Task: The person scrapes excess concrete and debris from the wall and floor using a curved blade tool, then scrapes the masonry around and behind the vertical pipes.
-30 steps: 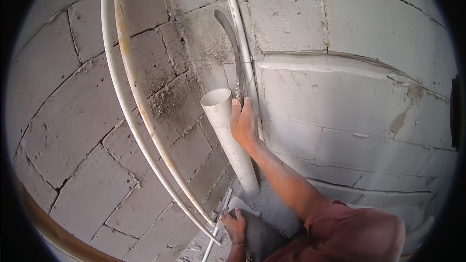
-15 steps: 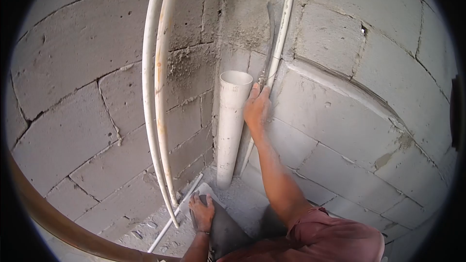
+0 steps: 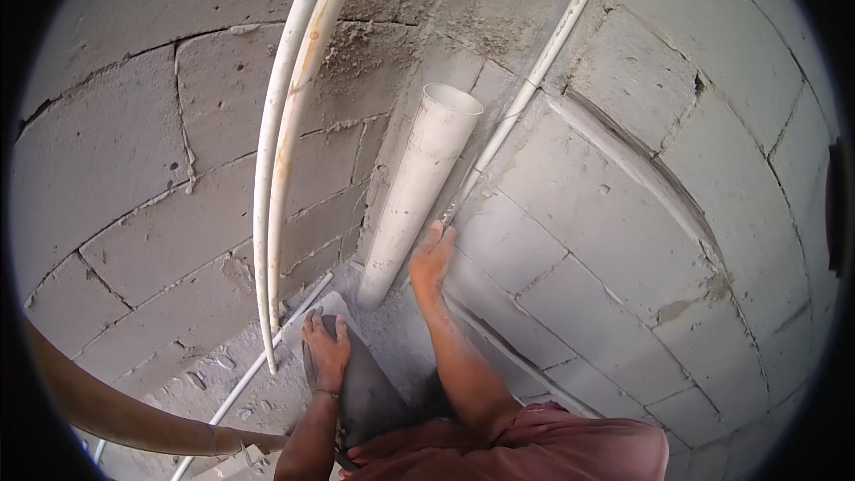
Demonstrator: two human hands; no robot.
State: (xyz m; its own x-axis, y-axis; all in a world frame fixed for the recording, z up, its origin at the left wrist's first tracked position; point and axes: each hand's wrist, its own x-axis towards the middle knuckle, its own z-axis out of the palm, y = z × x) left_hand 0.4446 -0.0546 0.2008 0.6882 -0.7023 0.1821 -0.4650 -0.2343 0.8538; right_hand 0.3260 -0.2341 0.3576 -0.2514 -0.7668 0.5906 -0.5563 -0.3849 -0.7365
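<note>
My right hand [image 3: 431, 256] is closed low beside a thin white pipe [image 3: 534, 80] that runs up the right wall. A small speckled piece shows at its fingertips; I cannot make out what it is. To its left a wide white pipe [image 3: 423, 160], with an open top, stands in the wall corner. My left hand [image 3: 328, 345] lies with fingers apart on my grey-trousered knee [image 3: 361, 374], holding nothing. A pale slab [image 3: 334, 307] lies just beyond that knee.
Two long, thin white pipes [image 3: 289, 116] hang bent at the left. A thin white rod [image 3: 233, 396] and rubble [image 3: 196, 381] lie on the floor. Block walls meet in the corner, and a groove [image 3: 641, 151] cuts the right wall. A brown curved tube [image 3: 116, 401] crosses the lower left.
My right hand has moved down along the thin pipe, from near the wide pipe's top to lower beside it. The view has tilted. My left hand stays on the knee.
</note>
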